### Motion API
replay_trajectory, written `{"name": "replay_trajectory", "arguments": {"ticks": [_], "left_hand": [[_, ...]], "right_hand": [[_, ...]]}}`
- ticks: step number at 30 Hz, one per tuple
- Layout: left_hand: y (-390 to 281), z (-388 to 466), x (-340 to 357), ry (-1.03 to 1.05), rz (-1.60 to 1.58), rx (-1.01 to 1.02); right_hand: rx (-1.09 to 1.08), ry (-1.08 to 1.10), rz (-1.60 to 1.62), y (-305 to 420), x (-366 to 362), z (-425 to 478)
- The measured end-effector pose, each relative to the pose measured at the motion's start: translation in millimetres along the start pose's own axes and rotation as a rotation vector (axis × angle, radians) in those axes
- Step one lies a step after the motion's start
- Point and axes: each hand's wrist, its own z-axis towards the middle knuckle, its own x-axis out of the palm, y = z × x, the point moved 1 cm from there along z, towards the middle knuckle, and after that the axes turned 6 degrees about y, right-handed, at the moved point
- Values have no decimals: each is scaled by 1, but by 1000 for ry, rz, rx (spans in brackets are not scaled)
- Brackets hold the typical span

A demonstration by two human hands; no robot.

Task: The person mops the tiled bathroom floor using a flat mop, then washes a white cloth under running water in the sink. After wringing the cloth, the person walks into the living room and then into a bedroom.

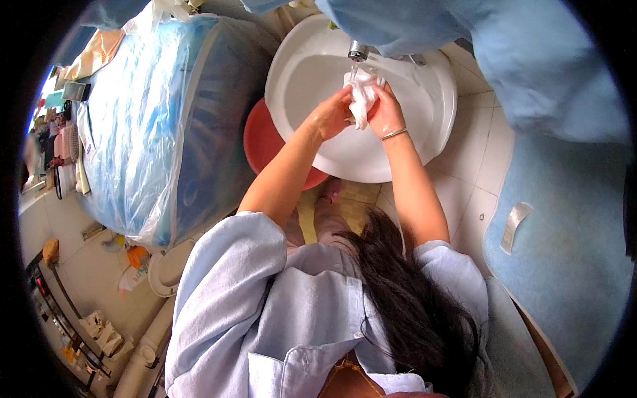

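Over a white washbasin [298,64], a wet white cloth [364,94] hangs bunched between both hands. My left hand [334,113] grips its left side, with the fingers partly behind the fabric. On the other side, my right hand [387,112] pinches the cloth near its upper right part; a bangle circles that wrist. Just above, a chrome faucet [358,51] runs water down onto the cloth. The lower end of the cloth dangles in a twist above the basin.
A red plastic basin [264,142] lies below the washbasin's left side. Further left stands a large bulky thing under blue and clear plastic [139,124]. Blue fabric [562,199] hangs along the right and top. White tiles [463,144] line the wall on the right.
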Motion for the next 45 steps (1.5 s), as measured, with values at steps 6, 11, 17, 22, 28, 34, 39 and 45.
{"name": "replay_trajectory", "arguments": {"ticks": [6, 11, 17, 22, 28, 34, 39, 45], "left_hand": [[-15, 0, -6, -482, 489, 364], [-37, -7, -25, -686, 702, 593], [-56, -23, -27, -595, 537, 425], [-34, -17, -40, -558, 385, 168], [34, -3, -14, -423, 256, -92], [46, -11, -15, -448, 217, -121], [48, -20, -8, -433, 161, -155], [26, 19, 0, -439, -109, -9]], "right_hand": [[-80, -373, -289, -4, -23, -8], [-200, -389, -314, 8, -37, -14], [-99, -169, -1482, 43, -37, -31], [-425, -240, -1763, 46, -64, -17], [-252, -480, -1751, 40, -107, 0], [-320, -308, -1967, 22, -108, 8], [-60, -422, -1917, 5, -99, 20], [-278, -269, -1312, -4, -69, 14]]}}
